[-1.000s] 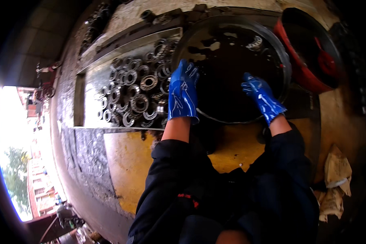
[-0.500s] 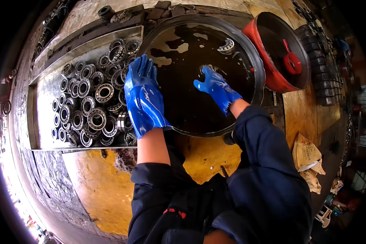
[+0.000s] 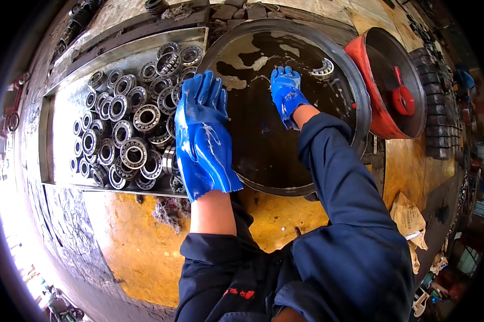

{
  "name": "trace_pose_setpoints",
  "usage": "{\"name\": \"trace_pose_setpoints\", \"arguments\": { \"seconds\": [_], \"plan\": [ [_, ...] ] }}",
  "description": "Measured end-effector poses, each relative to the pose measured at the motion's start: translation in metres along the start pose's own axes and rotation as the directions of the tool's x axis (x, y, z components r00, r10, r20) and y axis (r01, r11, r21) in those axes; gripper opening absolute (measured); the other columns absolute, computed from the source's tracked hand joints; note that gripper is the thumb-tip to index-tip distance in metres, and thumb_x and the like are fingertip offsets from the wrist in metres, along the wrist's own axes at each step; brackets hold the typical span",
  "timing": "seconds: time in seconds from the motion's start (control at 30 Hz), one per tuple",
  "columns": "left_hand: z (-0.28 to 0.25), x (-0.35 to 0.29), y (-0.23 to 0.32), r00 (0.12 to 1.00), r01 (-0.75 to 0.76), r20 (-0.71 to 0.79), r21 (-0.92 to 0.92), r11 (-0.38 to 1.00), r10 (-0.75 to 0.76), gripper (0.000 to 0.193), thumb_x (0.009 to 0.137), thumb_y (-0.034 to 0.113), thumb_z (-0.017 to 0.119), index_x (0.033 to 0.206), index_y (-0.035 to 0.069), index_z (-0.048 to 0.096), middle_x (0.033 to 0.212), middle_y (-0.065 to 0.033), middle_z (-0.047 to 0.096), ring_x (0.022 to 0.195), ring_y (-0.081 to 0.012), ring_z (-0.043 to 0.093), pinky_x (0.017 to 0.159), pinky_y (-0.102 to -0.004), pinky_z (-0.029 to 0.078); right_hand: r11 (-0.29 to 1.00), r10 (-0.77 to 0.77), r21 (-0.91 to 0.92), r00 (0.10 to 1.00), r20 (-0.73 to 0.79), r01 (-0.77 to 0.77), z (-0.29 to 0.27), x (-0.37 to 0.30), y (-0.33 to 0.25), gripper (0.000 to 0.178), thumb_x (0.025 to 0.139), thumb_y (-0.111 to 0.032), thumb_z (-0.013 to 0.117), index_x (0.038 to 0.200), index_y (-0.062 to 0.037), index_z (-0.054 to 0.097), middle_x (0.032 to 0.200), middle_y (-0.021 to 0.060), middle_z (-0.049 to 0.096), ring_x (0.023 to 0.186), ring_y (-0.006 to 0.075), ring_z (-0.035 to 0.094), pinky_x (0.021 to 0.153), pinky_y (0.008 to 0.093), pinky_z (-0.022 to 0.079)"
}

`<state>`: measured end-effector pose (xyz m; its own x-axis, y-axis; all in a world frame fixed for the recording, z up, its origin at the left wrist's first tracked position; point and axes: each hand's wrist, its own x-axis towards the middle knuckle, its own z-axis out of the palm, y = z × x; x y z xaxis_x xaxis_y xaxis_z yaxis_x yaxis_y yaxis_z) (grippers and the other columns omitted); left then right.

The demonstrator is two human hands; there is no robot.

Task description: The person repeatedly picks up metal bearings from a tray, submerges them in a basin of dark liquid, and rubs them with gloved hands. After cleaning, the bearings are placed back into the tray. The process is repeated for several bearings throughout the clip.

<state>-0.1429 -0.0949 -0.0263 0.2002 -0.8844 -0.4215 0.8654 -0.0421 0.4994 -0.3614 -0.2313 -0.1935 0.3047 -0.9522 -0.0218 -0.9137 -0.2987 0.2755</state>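
My left hand, in a blue rubber glove, is open with its fingers stretched out. It hovers where the metal tray meets the round dark basin, holding nothing. My right hand, gloved the same way, is over the dark liquid in the basin. Its fingers bend down and away, so their tips and anything beneath them are hidden. One roller bearing shows at the liquid's surface, right of that hand. Many bearings fill the tray beside my left hand.
A red-sided tub holding a red ladle-like tool stands right of the basin. Stacked dark parts line the far right. A brown paper sack and a grey fibrous rag lie lower down.
My right hand has moved farther away over the liquid, and its spread thumb is out of sight. My left hand remains stretched out by the tray. The whole view has shifted slightly.
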Motion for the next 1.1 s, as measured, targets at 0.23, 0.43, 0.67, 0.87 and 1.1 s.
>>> {"name": "trace_pose_setpoints", "arguments": {
  "seconds": [0.23,0.43,0.67,0.87,1.1],
  "plan": [
    [-0.003,-0.002,0.002,1.000,0.024,0.000,-0.030,0.999,-0.024,0.053,0.105,0.037,0.053,0.150,0.009,0.044,0.154,-0.0147,0.048,0.140,-0.0342,0.048,0.115,-0.0466,0.041,0.989,0.145,0.012,0.987,-0.067,-0.145,0.021,-0.016,-0.006,0.038,0.092,-0.015,0.057,0.130,-0.0091,0.059,0.134,0.0145,0.059,0.116,0.0324,0.063,0.084,0.0482,0.053],
    [0.000,0.000,0.000,0.999,0.046,0.009,-0.047,0.998,-0.046,0.054,0.105,0.038,0.053,0.150,0.009,0.044,0.154,-0.0145,0.049,0.140,-0.0342,0.048,0.115,-0.0469,0.041,0.959,0.282,0.085,0.918,-0.278,-0.269,0.053,-0.027,-0.002,0.032,0.092,-0.019,0.063,0.122,-0.0076,0.064,0.109,0.0138,0.071,0.081,0.0287,0.070,0.062,0.0510,0.051],
    [0.020,-0.007,-0.004,0.994,0.080,-0.061,-0.082,0.993,-0.086,0.054,0.105,0.037,0.053,0.149,0.008,0.044,0.152,-0.0149,0.050,0.138,-0.0348,0.050,0.115,-0.0483,0.042,0.780,0.617,0.435,0.671,-0.412,-0.450,0.057,-0.029,-0.010,0.025,0.097,-0.030,0.058,0.098,-0.0076,0.069,0.078,0.0134,0.071,0.069,0.0338,0.069,0.061,0.0495,0.053],
    [0.014,-0.008,-0.004,0.994,0.100,-0.046,-0.071,0.992,-0.104,0.054,0.105,0.036,0.052,0.149,0.006,0.044,0.152,-0.0154,0.050,0.138,-0.0351,0.050,0.114,-0.0487,0.042,0.941,0.323,0.127,0.945,-0.047,-0.315,0.029,-0.040,0.011,0.020,0.090,-0.027,0.066,0.096,-0.0090,0.073,0.091,0.0120,0.075,0.084,0.0339,0.073,0.068,0.0473,0.056],
    [0.025,-0.015,0.001,0.990,0.125,-0.054,-0.039,0.991,-0.127,0.056,0.105,0.036,0.052,0.150,0.004,0.042,0.153,-0.0167,0.049,0.138,-0.0359,0.049,0.114,-0.0475,0.042,0.982,0.164,0.058,0.970,0.179,-0.177,0.014,-0.031,0.031,0.030,0.077,-0.029,0.077,0.100,-0.0093,0.074,0.102,0.0128,0.075,0.097,0.0350,0.073,0.076,0.0474,0.058]
  ]
}}
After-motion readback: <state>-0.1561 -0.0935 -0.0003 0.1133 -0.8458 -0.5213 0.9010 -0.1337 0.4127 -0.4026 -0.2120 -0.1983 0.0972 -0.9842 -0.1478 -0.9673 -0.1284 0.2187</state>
